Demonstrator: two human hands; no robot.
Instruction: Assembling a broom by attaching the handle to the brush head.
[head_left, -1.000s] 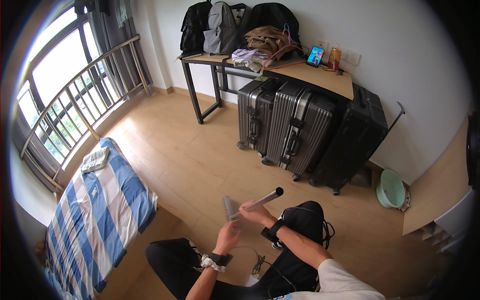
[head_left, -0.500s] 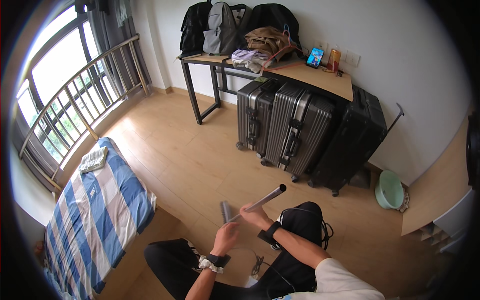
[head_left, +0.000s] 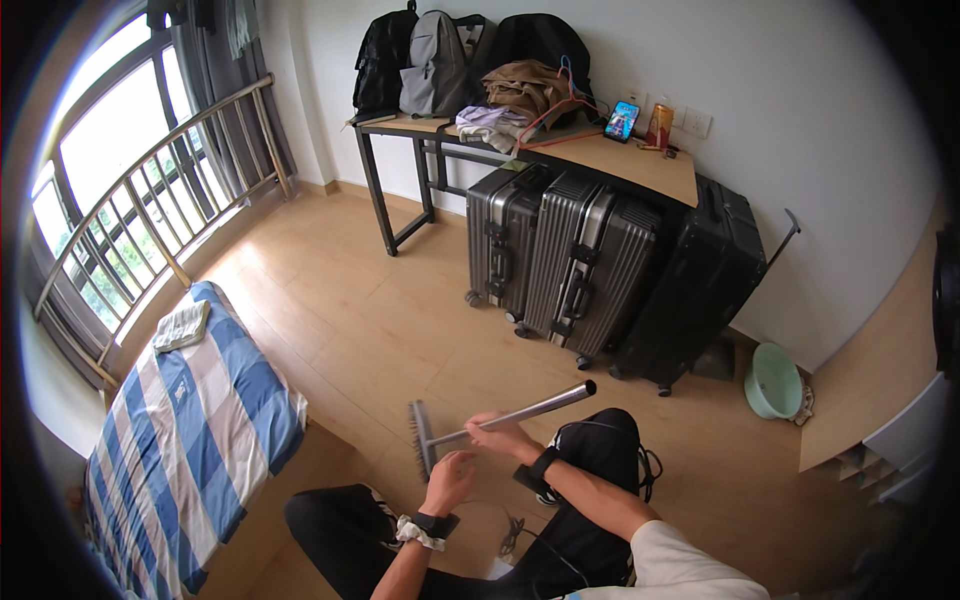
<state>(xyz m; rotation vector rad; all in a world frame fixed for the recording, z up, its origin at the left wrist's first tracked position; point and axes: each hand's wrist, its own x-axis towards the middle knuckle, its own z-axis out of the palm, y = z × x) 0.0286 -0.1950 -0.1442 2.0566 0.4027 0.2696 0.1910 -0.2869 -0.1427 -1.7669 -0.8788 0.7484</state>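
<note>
A scrub brush with a grey bristled head (head_left: 420,440) and a shiny metal tube handle (head_left: 545,402) is held in front of me above the floor. My right hand (head_left: 503,438) is closed round the lower part of the handle, whose dark free end points up to the right. Just below the handle, beside the brush head, is my left hand (head_left: 452,482). Its fingers are loosely bent and seem apart from the brush, though their tips are partly hidden.
My crossed legs in black trousers (head_left: 340,530) lie below, with a dark cable (head_left: 515,535) between them. At left is a bed with a blue checked sheet (head_left: 190,420). Ahead stand suitcases (head_left: 590,270) under a desk (head_left: 650,165); a green basin (head_left: 773,382) sits right.
The brush has turned, bringing its head left and its handle flatter, with the free end further right. My left hand seems to have let go of the handle; my right hand keeps its grip.
</note>
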